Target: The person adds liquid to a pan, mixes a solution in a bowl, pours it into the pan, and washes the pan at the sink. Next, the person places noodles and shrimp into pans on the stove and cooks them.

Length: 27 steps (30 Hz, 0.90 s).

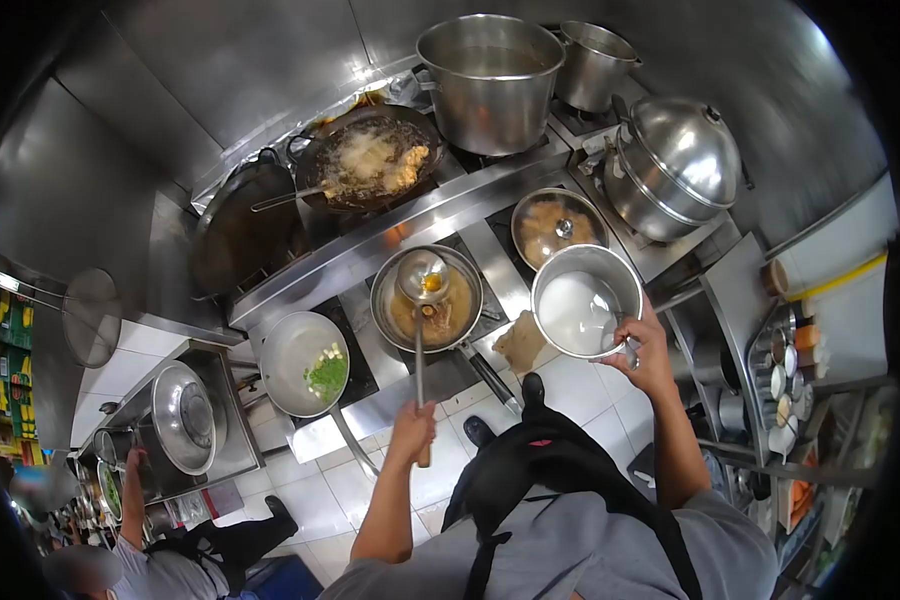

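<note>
My left hand point(412, 434) is closed round the handle of a ladle point(423, 276), whose bowl hangs over a pan point(475, 290) of brownish food in liquid. Something yellow shows in the ladle. My right hand point(643, 350) grips the rim and handle side of a metal pot point(635, 290) with whitish contents, held right of that pan. Beyond the pot, a pan with a glass lid point(550, 215) covers browned food. On the left, a light pan point(285, 360) holds chopped green and pale pieces.
Food bubbles in a dark wok point(370, 160), beside an empty-looking wok point(235, 245). Large pots point(490, 110) and a domed steamer point(680, 150) stand at the back. A co-worker point(180, 560) is at lower left near a metal basin point(185, 418). Containers point(785, 370) line the right.
</note>
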{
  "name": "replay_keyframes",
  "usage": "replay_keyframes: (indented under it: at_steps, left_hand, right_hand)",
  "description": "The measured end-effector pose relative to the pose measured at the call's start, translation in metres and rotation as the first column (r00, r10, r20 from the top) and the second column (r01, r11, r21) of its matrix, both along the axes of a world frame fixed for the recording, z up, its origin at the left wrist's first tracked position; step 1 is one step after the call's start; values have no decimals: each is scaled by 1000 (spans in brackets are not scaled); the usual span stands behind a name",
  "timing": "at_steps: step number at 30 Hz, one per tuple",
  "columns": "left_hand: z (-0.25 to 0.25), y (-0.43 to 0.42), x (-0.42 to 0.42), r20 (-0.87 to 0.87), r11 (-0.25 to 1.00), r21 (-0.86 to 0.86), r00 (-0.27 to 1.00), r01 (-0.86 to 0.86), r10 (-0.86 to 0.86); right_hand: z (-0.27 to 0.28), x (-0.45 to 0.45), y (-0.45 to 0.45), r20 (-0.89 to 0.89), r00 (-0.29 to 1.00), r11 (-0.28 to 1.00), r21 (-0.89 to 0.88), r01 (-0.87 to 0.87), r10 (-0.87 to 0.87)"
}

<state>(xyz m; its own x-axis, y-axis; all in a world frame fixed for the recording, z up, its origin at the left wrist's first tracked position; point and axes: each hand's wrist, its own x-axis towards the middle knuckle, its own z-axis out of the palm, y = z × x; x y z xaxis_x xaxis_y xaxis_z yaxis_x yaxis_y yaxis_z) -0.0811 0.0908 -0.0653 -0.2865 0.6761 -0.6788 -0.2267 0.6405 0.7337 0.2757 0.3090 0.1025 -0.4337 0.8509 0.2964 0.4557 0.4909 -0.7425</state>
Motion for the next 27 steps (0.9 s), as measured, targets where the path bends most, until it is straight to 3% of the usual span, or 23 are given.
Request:
replay_keyframes:
  at_steps: [1,4,7,8,10,12,13,15,17,18,19,20,22,23,24,27]
  left_hand:
    - [9,-3,-4,-224,995,-75,972,60,-75]
    - [47,-6,-10,-478,986,-90,863,141,-167]
    - [47,3,1,-433,983,-55,883,174,-180]
    - [37,-4,1,-327,982,-58,926,182,-191]
    - [39,-34,6,-352,982,-69,916,177,-190]
    - [67,-48,8,-432,976,-115,875,185,-217]
    - [54,-54,5,-428,977,-116,878,181,-214]
    - [-10,-61,-3,-892,932,149,452,330,-18]
    - [-36,-42,-1,-884,926,224,464,303,63]
    - [-5,-22,11,-653,970,183,757,159,-1]
    - [16,-14,20,-320,995,90,947,37,-6]
    - [19,-20,22,-309,996,90,951,23,6]
    - [24,-36,15,-120,998,54,992,45,-38]
    - [32,-46,9,-188,996,-31,979,80,-84]
    - [11,-55,1,-413,992,1,904,123,-111]
    - [-47,-48,-2,-646,984,87,760,157,-64]
  right_hand:
    - [-3,2,-1,17,1000,1000,-13,7,-7]
    - [-22,1,6,96,995,999,40,-18,14]
    - [-33,-24,19,203,978,990,124,-63,37]
    - [-35,-37,24,245,968,997,40,-66,54]
    - [-38,-61,40,290,953,996,-36,-77,84]
    - [-48,-84,54,361,924,973,135,-189,130]
    - [-52,-94,58,364,921,972,132,-194,135]
    - [-55,-118,69,427,886,944,178,-279,181]
    - [-57,-143,78,466,861,930,183,-319,203]
    - [-59,-153,81,503,838,921,185,-342,211]
    - [-63,-163,86,511,831,917,183,-355,219]
    - [-66,-171,91,527,819,900,210,-382,225]
    - [-70,-187,100,578,786,878,234,-417,219]
    - [-71,-194,104,582,781,875,230,-426,227]
    - [-71,-200,107,597,770,869,237,-435,223]
    - [-67,-215,104,645,731,858,226,-460,222]
